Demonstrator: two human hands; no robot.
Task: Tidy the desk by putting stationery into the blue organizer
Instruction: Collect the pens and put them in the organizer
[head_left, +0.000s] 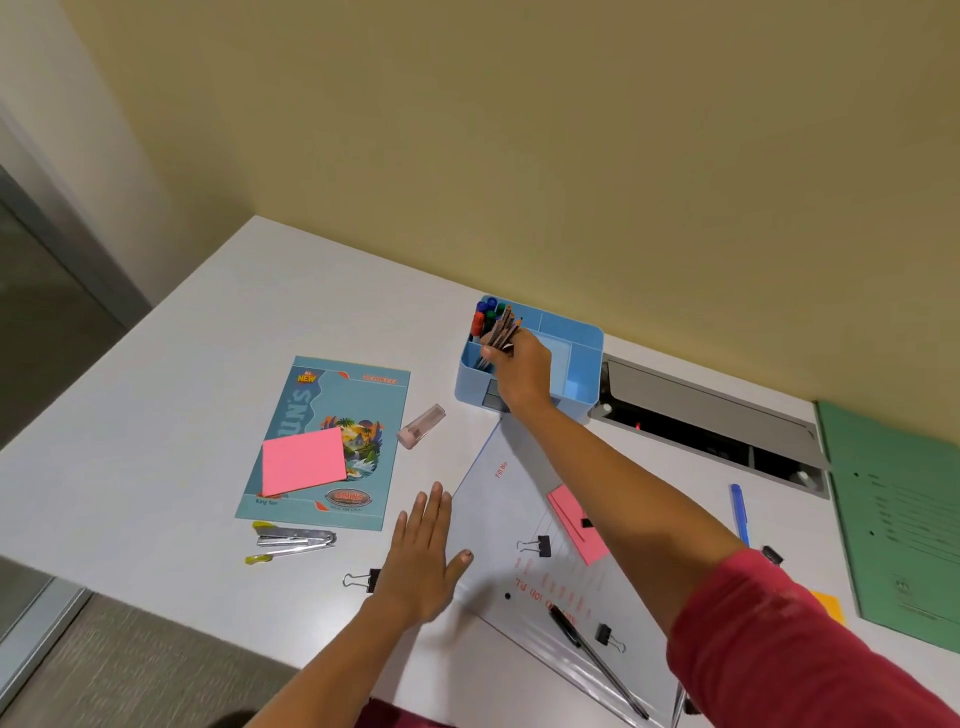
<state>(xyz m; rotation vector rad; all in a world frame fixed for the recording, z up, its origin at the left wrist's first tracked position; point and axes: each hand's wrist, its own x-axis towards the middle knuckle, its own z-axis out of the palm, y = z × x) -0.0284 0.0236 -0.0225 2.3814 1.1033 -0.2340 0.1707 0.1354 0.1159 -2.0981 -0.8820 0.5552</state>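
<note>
Your right hand (519, 371) is clamped on a bundle of pencils (503, 328) directly over the blue organizer (584, 364). The bundle's long axis runs steeply upward and slightly away from you, tips high, lower ends hidden behind your fingers. The compartment under the grip lies at the organizer's left end, just in front of the one that already holds the markers (485, 314); the coming move appears to be a short descent along the bundle's own axis into that compartment. Your left hand (423, 551) lies flat on the desk (156, 441), fingers together and holding nothing, well back from the organizer, so the right hand is the nearer one. The exact pencil count cannot be read; several are gripped together. Marker caps number about five, an estimate. Loose items back toward you from the grip: four binder clips (540, 545), one blue pen (740, 512), one black pen (592, 654), one stapler (293, 538), one small clear case (422, 419), two pink note pads (304, 461), one notebook (358, 395).
</note>
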